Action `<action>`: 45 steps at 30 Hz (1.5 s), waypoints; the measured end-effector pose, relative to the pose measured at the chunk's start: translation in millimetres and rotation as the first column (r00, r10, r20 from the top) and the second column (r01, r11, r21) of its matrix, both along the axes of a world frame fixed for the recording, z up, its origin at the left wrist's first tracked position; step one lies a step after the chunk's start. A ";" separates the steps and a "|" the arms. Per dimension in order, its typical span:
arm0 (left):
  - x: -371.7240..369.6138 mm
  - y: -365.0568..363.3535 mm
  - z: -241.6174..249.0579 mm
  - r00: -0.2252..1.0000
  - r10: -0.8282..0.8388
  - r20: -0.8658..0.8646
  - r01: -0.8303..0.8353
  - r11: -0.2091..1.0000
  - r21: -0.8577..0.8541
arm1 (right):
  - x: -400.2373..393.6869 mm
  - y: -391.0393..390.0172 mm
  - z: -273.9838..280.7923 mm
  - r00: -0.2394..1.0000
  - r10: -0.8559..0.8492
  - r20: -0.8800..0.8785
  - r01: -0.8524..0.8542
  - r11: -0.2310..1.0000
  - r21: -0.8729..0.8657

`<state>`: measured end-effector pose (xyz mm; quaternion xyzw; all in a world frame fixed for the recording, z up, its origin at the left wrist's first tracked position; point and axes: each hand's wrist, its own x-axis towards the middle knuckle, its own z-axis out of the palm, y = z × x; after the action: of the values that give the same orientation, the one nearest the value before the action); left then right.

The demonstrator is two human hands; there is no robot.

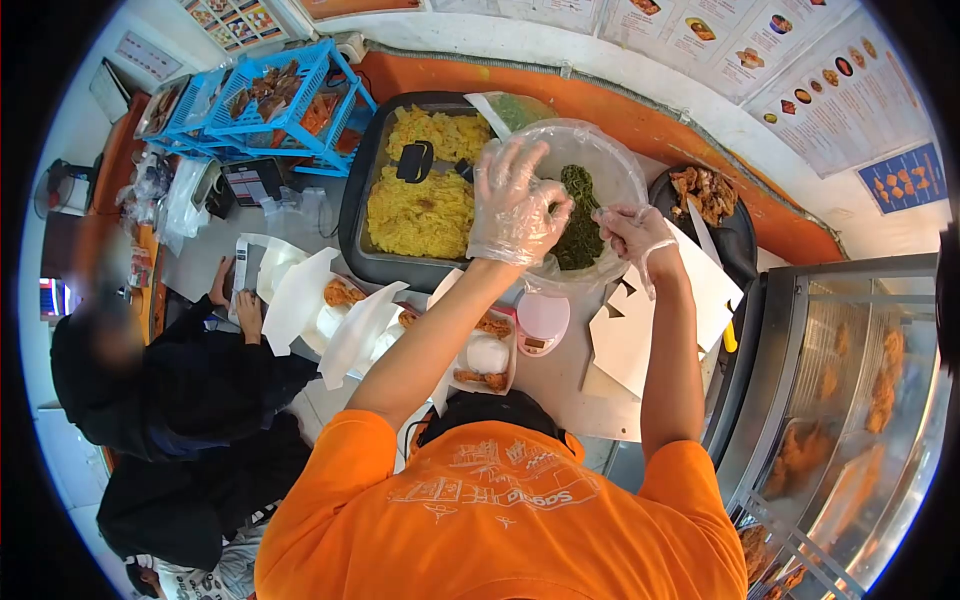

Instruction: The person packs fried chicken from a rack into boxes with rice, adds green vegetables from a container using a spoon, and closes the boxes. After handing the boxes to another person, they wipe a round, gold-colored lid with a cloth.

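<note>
A large clear plastic bowl (pixel 627 165) holds dark green shredded leaves (pixel 580 225). Over its left side is my left hand (pixel 520 200) in a clear glove, thumb and forefinger pinched together and the other fingers raised; anything between the fingertips is too small to make out. My right hand (pixel 635 235), also gloved, is closed at the bowl's right rim, and its fingertips pinch something I cannot make out. Left of the bowl, a black tray (pixel 355 200) carries yellow food (pixel 420 212). Below the bowl stands a pink scale (pixel 543 318). An open box (pixel 487 355) contains white rice and fried chicken.
More open boxes (pixel 345 325) line the counter's front. On the right are white cardboard sheets (pixel 650 325), a knife (pixel 703 235) beside meat pieces, and a glass-fronted chicken cabinet (pixel 850 380). Blue baskets (pixel 300 110) stand at the back left. A person in black (pixel 160 375) is at the left.
</note>
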<state>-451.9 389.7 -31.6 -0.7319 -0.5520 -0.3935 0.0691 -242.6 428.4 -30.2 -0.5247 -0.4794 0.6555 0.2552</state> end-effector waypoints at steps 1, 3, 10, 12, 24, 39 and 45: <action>0.5 -1.3 4.3 0.999 0.044 -0.014 -0.044 0.999 -0.015 | 0.1 0.0 -0.8 1.000 -0.003 -0.001 0.003 1.000 0.004; 2.6 -1.7 5.5 0.995 0.093 -0.030 -0.094 0.995 -0.032 | 0.6 -0.7 -1.0 1.000 0.002 -0.001 -0.002 1.000 0.014; 0.8 5.5 -7.8 0.998 -0.021 0.056 0.018 0.999 0.049 | -6.3 -4.0 6.7 0.997 -0.036 0.068 0.034 0.999 0.031; -4.3 5.0 -5.0 0.997 0.079 0.026 -0.081 0.993 0.087 | -1.3 -1.9 2.9 0.998 -0.038 0.055 0.036 0.999 0.036; -28.9 -67.5 -10.7 0.804 -0.107 0.585 0.102 0.994 0.042 | 24.2 12.9 -2.2 0.994 -0.025 0.109 0.016 0.997 0.077; -269.3 -299.8 -82.8 0.355 0.466 0.811 -0.590 0.784 -0.193 | -16.6 -28.3 53.4 0.969 -0.070 0.235 0.039 0.991 0.131; -313.3 -297.4 -90.5 0.617 0.571 0.541 -0.348 0.815 -0.463 | -75.9 -86.6 69.4 0.976 -0.052 0.212 0.021 0.989 0.144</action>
<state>-765.2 92.3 -122.1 -0.3769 -0.7652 -0.5008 -0.1468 -318.5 341.8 39.2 -0.5821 -0.5395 0.5545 0.2501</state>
